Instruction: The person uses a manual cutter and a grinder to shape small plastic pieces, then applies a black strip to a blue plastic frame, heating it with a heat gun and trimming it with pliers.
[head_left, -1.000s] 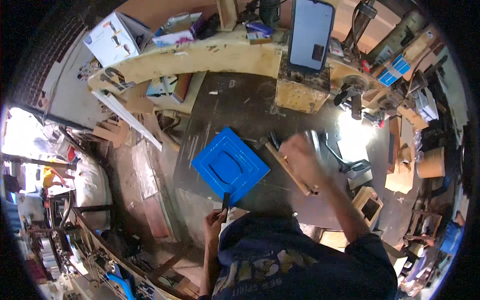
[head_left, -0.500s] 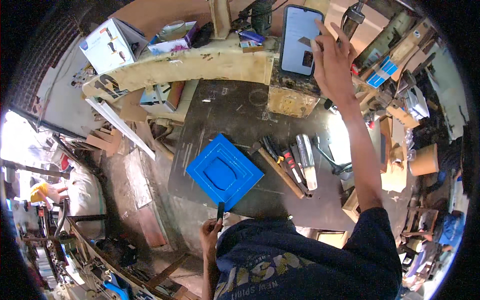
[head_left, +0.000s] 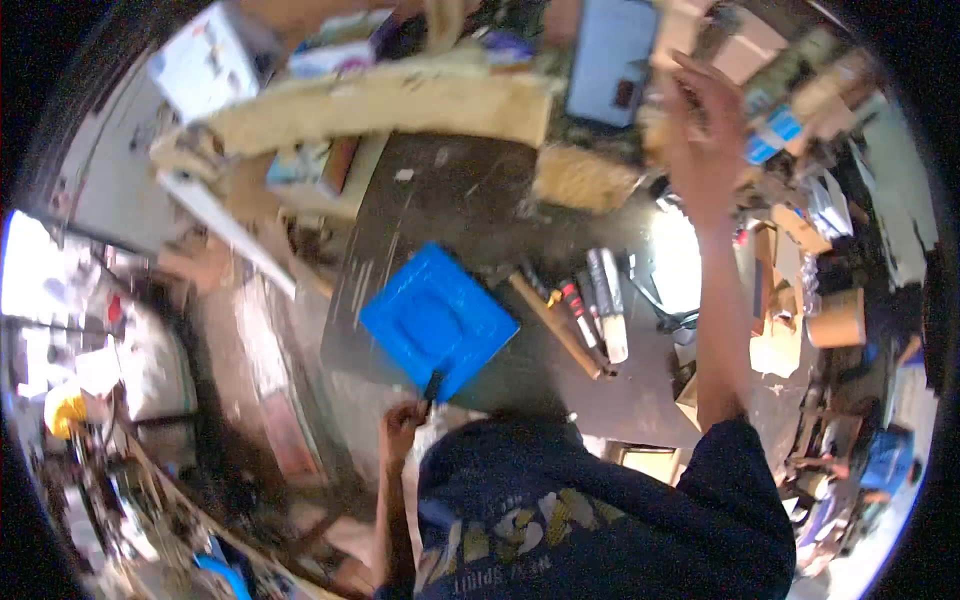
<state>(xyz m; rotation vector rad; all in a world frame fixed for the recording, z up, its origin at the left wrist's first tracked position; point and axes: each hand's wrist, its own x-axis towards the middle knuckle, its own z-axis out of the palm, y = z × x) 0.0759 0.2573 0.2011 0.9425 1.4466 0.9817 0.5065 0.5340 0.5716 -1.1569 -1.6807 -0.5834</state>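
A square blue piece (head_left: 478,322) with a raised border and a rounded shape at its middle lies on the dark tabletop, turned cornerwise. My left hand (head_left: 403,420) is closed on a slim black tool (head_left: 434,385), whose far end overlaps the near corner of the blue piece; its exact kind cannot be made out. At the upper right, my right hand (head_left: 706,140) is raised beside a smartphone (head_left: 612,60) with a lit screen. Its fingers are blurred and loosely bent, apart from the phone, with nothing visible in them.
Right of the blue piece lie a wooden-handled hammer (head_left: 555,325) and several hand tools (head_left: 605,310). A pale wooden beam (head_left: 370,108) runs behind the table. Boxes and clutter crowd the right side, including a tan cylinder (head_left: 836,318). A person in blue (head_left: 888,460) is at far right.
My right hand has drawn away from the phone screen to the right. My left hand still holds the black tool at the blue piece. The whole view has shifted and blurred.
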